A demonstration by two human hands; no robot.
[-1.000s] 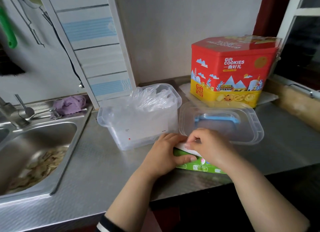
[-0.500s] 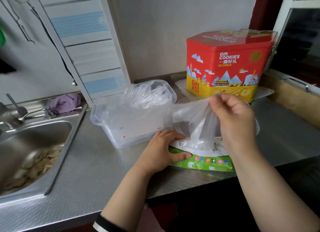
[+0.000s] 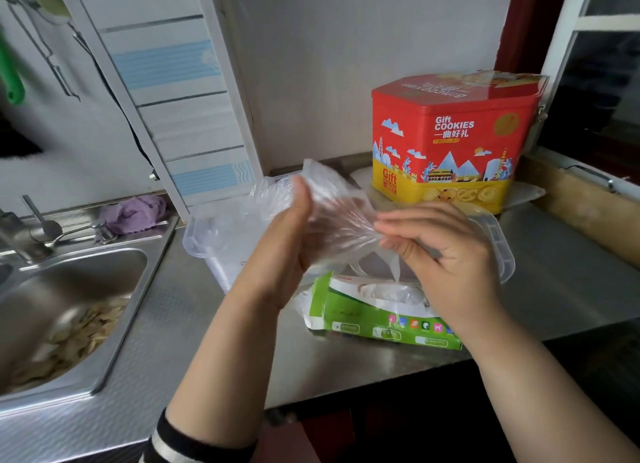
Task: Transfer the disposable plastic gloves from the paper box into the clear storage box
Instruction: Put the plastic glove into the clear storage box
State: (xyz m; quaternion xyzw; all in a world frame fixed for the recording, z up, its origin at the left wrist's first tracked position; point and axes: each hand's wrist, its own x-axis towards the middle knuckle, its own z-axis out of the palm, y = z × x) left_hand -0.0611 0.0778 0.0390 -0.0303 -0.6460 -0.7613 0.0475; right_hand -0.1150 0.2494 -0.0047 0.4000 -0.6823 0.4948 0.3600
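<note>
A thin clear plastic glove (image 3: pixel 334 208) is stretched in the air between both hands, above the counter. My left hand (image 3: pixel 287 241) holds its left end, thumb up. My right hand (image 3: pixel 440 251) pinches its right end with the fingertips. Below them lies the green and white paper box (image 3: pixel 367 315), its top slot open with more clear gloves showing. The clear storage box (image 3: pixel 211 241) stands behind my left hand, holding crumpled gloves, mostly hidden by the hand and the glove.
The storage box's clear lid (image 3: pixel 498 244) lies upturned behind my right hand. A red and yellow cookie tin (image 3: pixel 446 140) stands at the back right. A steel sink (image 3: pixel 69 300) with scraps is at the left, a purple cloth (image 3: pixel 135 213) behind it.
My left hand has let go of the paper box and risen to take the glove's left end. My right hand has moved down and right, so the glove is pulled free of the box.
</note>
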